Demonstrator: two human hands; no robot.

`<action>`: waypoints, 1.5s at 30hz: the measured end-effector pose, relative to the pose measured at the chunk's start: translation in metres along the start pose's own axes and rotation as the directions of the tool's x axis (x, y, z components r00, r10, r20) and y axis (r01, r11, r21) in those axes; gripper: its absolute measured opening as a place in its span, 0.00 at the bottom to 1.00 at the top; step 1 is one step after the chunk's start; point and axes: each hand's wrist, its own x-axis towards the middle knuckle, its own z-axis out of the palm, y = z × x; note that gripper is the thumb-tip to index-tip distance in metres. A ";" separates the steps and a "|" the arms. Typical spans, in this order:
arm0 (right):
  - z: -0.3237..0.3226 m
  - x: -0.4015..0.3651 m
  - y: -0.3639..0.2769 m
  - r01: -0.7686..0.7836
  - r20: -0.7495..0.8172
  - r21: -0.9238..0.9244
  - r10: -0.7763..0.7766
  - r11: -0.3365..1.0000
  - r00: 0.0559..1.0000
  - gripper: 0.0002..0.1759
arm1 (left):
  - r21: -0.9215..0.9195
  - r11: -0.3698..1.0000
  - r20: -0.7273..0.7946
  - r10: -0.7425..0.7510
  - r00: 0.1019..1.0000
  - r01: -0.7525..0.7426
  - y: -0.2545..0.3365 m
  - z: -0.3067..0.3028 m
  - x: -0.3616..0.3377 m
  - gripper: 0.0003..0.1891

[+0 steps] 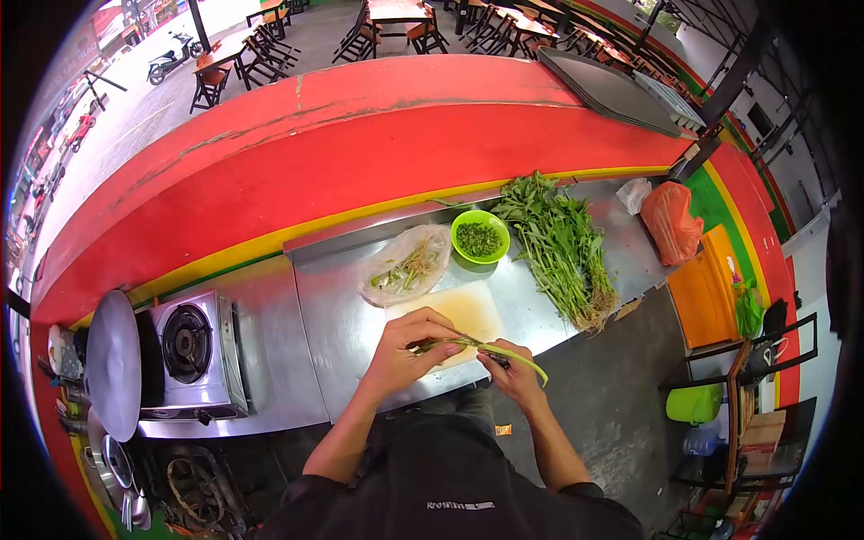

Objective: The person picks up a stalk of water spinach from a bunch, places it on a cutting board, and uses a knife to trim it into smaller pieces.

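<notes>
My left hand (416,349) is closed on one end of a long green stalk (524,357), above a white cutting board (477,309) with a yellowish stain. The stalk runs across to my right hand (515,373), whose fingers are closed around it, and its far end bends down past them. Something small and dark shows at the right fingers; I cannot make out what it is. Behind the board lie a clear plastic bag (378,283) with pale stalk pieces and a lime-green bowl (491,257) of chopped greens. A bundle of leafy greens (553,243) with roots lies to the right.
A gas stove (209,360) stands at the left beside a large round metal pan (112,360). An orange plastic bag (670,220) sits at the counter's right end. Along the back of the steel counter (270,306) runs a red wall (360,148) bearing dark trays (603,90).
</notes>
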 end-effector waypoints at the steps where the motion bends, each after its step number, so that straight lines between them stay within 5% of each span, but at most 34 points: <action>1: 0.000 0.000 0.000 -0.005 -0.004 -0.013 0.005 1.000 1.000 0.06 | -0.034 0.996 0.003 -0.079 0.997 0.079 0.005 0.002 0.001 0.10; 2: 0.000 0.001 -0.001 -0.011 -0.009 -0.027 0.010 1.000 1.000 0.07 | -0.068 0.985 0.009 -0.157 0.988 0.157 0.011 0.004 0.002 0.11; 6: -0.003 0.006 -0.007 -0.037 0.002 -0.098 0.037 0.995 0.999 0.09 | 0.030 0.996 0.011 -0.087 0.996 0.087 0.021 0.009 0.004 0.11; 11: 0.000 0.010 -0.005 0.201 -0.056 -0.216 -0.217 0.956 0.975 0.14 | -0.091 0.995 -0.072 -0.056 0.996 0.049 0.012 0.015 -0.001 0.15; 15: 0.000 0.008 -0.005 0.218 -0.068 -0.296 -0.248 0.930 0.966 0.15 | -0.094 0.995 -0.059 0.033 0.998 -0.038 0.011 0.016 -0.001 0.16; 45: -0.012 -0.004 0.002 0.277 -0.089 -0.310 -0.318 0.909 0.944 0.17 | -0.030 0.986 0.067 0.165 0.984 -0.163 0.021 0.021 0.009 0.20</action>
